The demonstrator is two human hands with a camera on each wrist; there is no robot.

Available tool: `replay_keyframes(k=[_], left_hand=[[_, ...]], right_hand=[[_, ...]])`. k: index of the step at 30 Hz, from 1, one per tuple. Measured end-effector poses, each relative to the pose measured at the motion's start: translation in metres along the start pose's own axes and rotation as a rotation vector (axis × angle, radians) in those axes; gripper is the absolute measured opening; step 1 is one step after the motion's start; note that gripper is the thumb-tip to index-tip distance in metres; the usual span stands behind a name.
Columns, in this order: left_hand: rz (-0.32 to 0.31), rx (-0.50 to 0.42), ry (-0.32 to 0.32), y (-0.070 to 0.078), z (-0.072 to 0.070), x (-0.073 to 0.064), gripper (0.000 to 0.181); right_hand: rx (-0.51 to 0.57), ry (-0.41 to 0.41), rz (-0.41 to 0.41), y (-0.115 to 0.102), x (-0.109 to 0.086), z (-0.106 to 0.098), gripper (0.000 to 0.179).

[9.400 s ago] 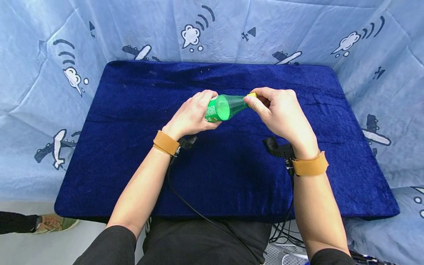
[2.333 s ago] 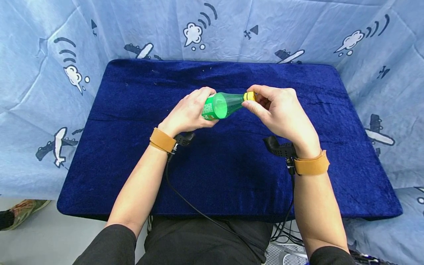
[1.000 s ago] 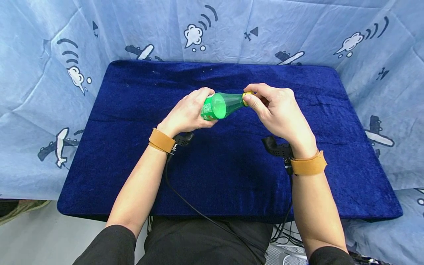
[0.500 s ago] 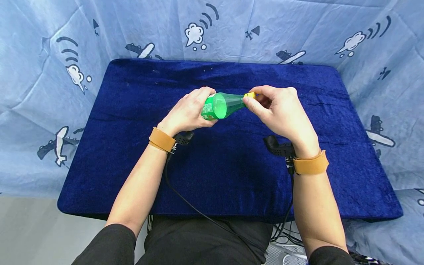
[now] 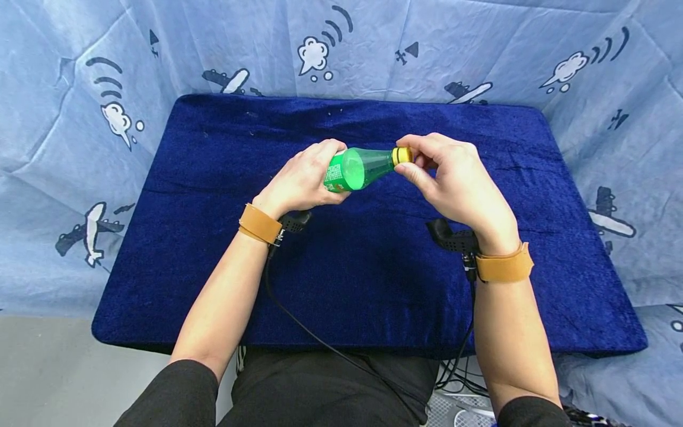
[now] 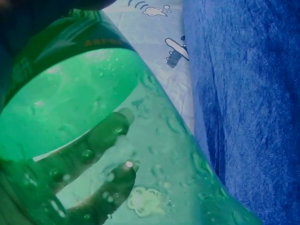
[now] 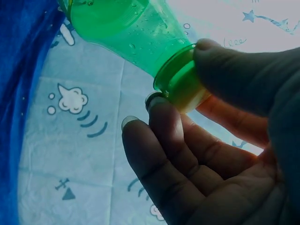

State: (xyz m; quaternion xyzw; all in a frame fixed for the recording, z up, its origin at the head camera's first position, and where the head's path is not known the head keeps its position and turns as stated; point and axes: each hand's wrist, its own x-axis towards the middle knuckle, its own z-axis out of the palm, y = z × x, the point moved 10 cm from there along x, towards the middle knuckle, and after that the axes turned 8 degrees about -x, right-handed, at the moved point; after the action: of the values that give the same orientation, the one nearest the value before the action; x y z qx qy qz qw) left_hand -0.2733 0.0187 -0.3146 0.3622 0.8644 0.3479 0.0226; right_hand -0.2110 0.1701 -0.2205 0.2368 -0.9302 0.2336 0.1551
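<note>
My left hand (image 5: 304,181) wraps round the labelled body of a green soda bottle (image 5: 376,166), which lies nearly sideways in the air over the table, its neck to the right. Pale liquid shows inside. Droplets cling to the inner wall of the bottle (image 6: 183,159) in the left wrist view, and finger shapes show through it. At the neck, my right hand (image 5: 459,181) pinches the yellow bottle cap (image 5: 402,155) between thumb and forefinger. A dark line runs round this cap. In the right wrist view the thumb lies against the cap (image 7: 180,86), with other fingertips below it.
Dark blue velvet cloth covers the table (image 5: 347,284). A pale blue printed curtain (image 5: 363,53) hangs behind and at both sides. Each wrist bears a tan strap (image 5: 504,265) with a black camera; a cable (image 5: 304,329) trails across the table's front edge.
The right hand has turned on the cap: its thumb slid from the cap's front to its lower edge, showing more yellow. The left hand and bottle hold almost still. A shoe at lower left is gone.
</note>
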Motion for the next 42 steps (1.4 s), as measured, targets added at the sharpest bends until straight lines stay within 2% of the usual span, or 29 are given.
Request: replay_keyframes(k=[10,19,24,29,36,42], left_hand=[[0.0,-0.004,-0.003,-0.002,0.001,0.0,0.071],[0.001,0.0,-0.008,-0.001,0.001,-0.002,0.071],[0.008,0.018,-0.01,-0.001,0.002,-0.002,0.071],[0.016,0.015,0.0,0.001,0.0,-0.002,0.07],[0.013,0.003,0.008,0.001,-0.001,-0.002,0.069],[0.022,0.002,0.01,0.001,-0.001,-0.003,0.068]], right_hand=[[0.019,0.026,-0.029,-0.002,0.0,0.0,0.029],[0.02,0.098,-0.037,0.0,0.001,-0.002,0.012],[0.024,0.11,-0.011,0.002,0.001,-0.002,0.01],[0.029,0.107,0.037,0.006,0.001,-0.002,0.015],[0.04,0.063,0.128,0.013,-0.001,0.001,0.023],[0.058,0.041,0.154,0.016,-0.002,0.004,0.022]])
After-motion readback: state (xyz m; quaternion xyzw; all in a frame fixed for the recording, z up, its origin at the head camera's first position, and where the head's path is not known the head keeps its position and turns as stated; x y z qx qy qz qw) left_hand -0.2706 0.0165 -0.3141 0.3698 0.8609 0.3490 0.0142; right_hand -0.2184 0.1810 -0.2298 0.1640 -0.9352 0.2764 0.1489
